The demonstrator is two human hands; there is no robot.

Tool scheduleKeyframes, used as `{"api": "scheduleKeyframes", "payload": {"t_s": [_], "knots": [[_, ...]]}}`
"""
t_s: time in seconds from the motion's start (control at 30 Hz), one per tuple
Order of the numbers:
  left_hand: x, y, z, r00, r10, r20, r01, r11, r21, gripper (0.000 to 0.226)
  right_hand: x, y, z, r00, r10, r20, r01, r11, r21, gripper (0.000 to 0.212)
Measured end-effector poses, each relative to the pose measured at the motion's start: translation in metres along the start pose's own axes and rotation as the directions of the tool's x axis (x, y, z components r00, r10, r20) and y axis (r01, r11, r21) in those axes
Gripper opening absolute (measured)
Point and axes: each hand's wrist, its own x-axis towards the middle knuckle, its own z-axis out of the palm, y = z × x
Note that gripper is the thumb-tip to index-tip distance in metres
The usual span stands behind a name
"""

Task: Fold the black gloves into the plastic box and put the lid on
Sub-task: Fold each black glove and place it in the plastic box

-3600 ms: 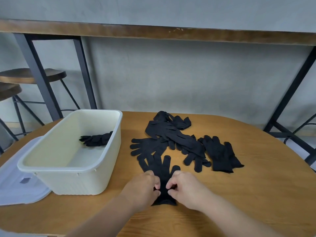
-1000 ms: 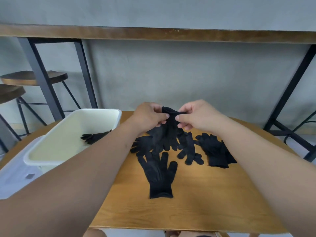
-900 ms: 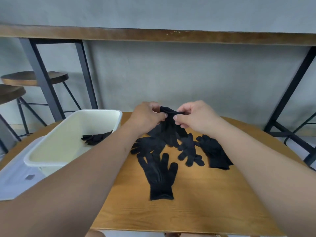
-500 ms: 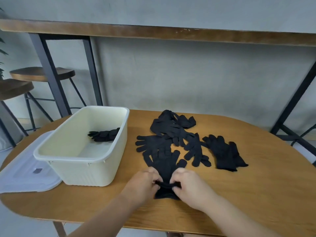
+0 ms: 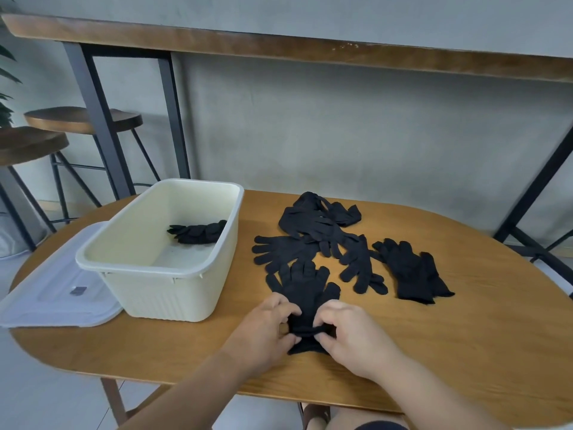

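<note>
A stacked pair of black gloves [image 5: 302, 287] lies flat near the table's front edge, fingers pointing away from me. My left hand [image 5: 266, 328] and my right hand [image 5: 350, 332] pinch its cuff end from either side, bunching the fabric. Several more black gloves [image 5: 322, 231] lie loose behind it, with another pair [image 5: 412, 271] to the right. The cream plastic box [image 5: 161, 262] stands at the left with one folded pair of gloves [image 5: 198, 232] inside. Its translucent white lid [image 5: 52, 290] lies flat to the left of the box, partly under it.
The oval wooden table [image 5: 465, 336] has bare surface at the right and front. Behind it runs a high wooden counter [image 5: 279, 45] on black metal legs. Two round stools [image 5: 83, 119] stand at the far left.
Both hands lifted a glove from the back pile, brought it down onto the glove lying in front, and now pinch the stacked cuffs. The view has shifted slightly.
</note>
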Motion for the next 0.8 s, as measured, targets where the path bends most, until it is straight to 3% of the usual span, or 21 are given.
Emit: {"api": "scheduleKeyframes", "payload": {"t_s": [0.23,0.43,0.7,0.8], "knots": [[-0.007,0.001,0.002,0.999,0.044,-0.026,-0.043,0.997,0.058,0.03,-0.007,-0.003,0.001,0.999,-0.04,0.035,0.042,0.996,-0.076,0.028],[-0.014,0.003,-0.002,0.994,0.105,0.029,-0.107,0.992,0.063,0.031,-0.013,-0.006,-0.003,0.995,-0.052,0.083,0.061,0.992,-0.11,0.047],[-0.015,0.011,-0.005,0.984,0.159,0.076,-0.172,0.962,0.214,0.029,-0.019,-0.011,-0.008,0.991,-0.115,0.073,0.127,0.977,-0.172,0.036],[-0.019,0.015,-0.001,0.983,0.161,0.087,-0.174,0.97,0.17,0.028,-0.021,-0.011,-0.012,0.99,-0.07,0.121,0.086,0.987,-0.133,0.036]]}}
